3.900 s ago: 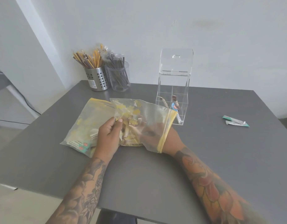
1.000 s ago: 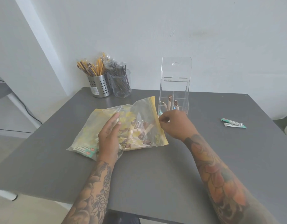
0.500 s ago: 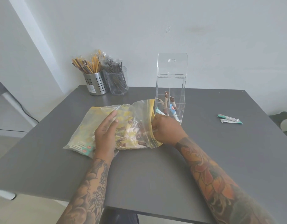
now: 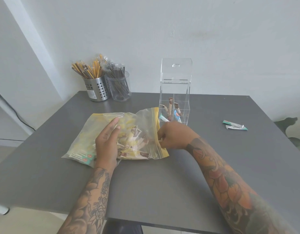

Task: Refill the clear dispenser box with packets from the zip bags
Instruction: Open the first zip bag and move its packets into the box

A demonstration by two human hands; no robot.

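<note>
Two clear zip bags overlap on the grey table (image 4: 162,183). The upper zip bag (image 4: 142,132) holds brown and white packets and has a yellow zip strip at its right end. The lower bag (image 4: 85,141) holds yellow packets. My left hand (image 4: 107,142) lies flat on the upper bag, fingers spread. My right hand (image 4: 174,135) is at that bag's mouth, fingers curled and pinching the yellow edge. The clear dispenser box (image 4: 174,92) stands just behind, lid up, with a few packets at its bottom.
Two green and white packets (image 4: 234,124) lie loose at the right of the table. A perforated steel holder (image 4: 97,89) and a clear cup (image 4: 120,88), both full of wrapped sticks, stand at the back left by the wall.
My right hand came out of the upper bag, went toward the dispenser box, then returned to the bag's mouth. More packets stand in the box. My left hand stayed on the bag.
</note>
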